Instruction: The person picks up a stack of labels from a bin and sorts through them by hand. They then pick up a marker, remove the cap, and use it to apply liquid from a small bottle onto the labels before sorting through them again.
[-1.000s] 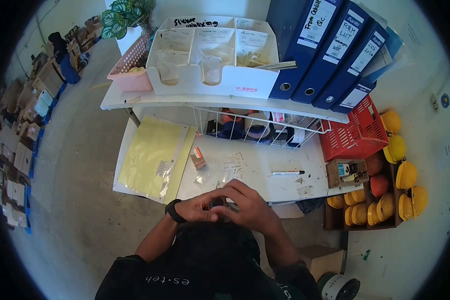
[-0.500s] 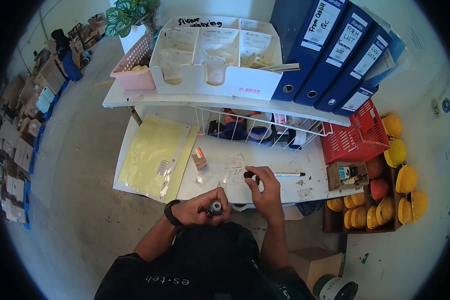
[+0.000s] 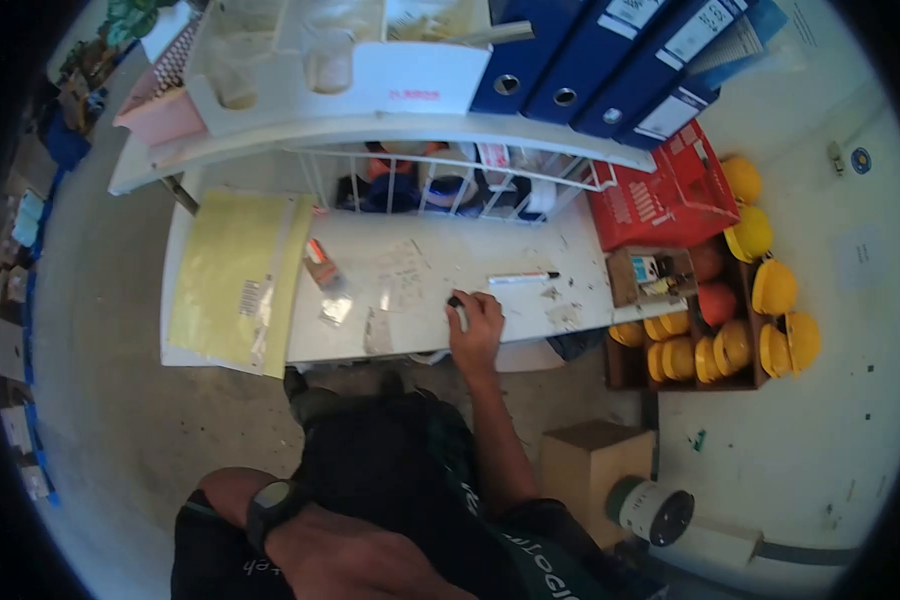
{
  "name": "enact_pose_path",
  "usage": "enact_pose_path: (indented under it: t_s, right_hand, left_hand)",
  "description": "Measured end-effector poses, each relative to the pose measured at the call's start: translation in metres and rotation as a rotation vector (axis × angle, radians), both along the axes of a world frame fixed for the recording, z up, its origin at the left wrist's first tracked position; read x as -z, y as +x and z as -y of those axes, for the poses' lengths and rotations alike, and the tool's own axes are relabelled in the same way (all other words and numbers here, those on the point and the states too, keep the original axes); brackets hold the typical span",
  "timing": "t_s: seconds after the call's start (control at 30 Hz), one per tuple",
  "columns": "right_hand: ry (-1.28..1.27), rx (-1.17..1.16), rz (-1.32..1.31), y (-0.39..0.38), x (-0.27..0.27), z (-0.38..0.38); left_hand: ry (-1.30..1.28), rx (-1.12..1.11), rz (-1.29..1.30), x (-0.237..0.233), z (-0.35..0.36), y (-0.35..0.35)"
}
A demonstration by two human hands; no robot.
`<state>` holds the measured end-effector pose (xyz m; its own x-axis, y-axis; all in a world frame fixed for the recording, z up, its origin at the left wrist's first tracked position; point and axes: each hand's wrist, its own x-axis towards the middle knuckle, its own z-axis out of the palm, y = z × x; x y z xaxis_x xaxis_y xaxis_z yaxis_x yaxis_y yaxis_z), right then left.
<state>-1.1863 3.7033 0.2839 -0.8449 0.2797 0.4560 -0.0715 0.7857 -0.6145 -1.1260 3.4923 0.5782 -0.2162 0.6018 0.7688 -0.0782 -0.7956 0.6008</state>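
My right hand (image 3: 478, 328) is closed on a small black cap (image 3: 455, 301), just over the front edge of the white desk (image 3: 420, 335). Close to my body and the camera, my left hand (image 3: 370, 565) appears only in part, its fingers hidden below the frame, with a watch (image 3: 273, 500) on the wrist. Left of my right hand on the desk are a small orange and brown box (image 3: 321, 264), a clear plastic bag (image 3: 335, 309) and faint paper slips (image 3: 401, 275). A white marker (image 3: 519, 278) lies beyond my right hand.
A yellow envelope (image 3: 235, 275) covers the desk's left part. Above are a shelf (image 3: 370, 130), a white organizer (image 3: 420, 85) and blue binders (image 3: 610, 70). To the right are a red crate (image 3: 660, 195), a small wooden box (image 3: 625, 280) and yellow helmets (image 3: 775, 288). A cardboard box (image 3: 585, 465) stands below.
My left hand, which held a small dark bottle, has moved down and close to the camera. My right hand still holds the black cap. The view has shifted, moving the desk up and left in frame.
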Motion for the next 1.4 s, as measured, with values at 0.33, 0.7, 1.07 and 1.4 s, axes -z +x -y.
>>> enact_pose_path:
  t_s: [0.33,0.7,1.07,1.4]
  right_hand:
    - [0.012,-0.009,0.031,0.001,-0.004,0.002]
    - [-0.011,-0.046,0.111,0.001,-0.008,0.000]
    - [0.050,-0.045,0.095,-0.003,-0.008,0.000]
    - [0.046,-0.052,0.115,-0.004,-0.006,0.001]
  left_hand:
    - [-0.076,-0.058,-0.096,0.000,-0.002,-0.007]
    - [0.022,-0.107,-0.118,0.010,0.003,-0.018]
    - [0.024,-0.408,-0.195,0.013,0.016,-0.016]
    - [0.084,-0.416,-0.187,0.011,0.019,-0.024]
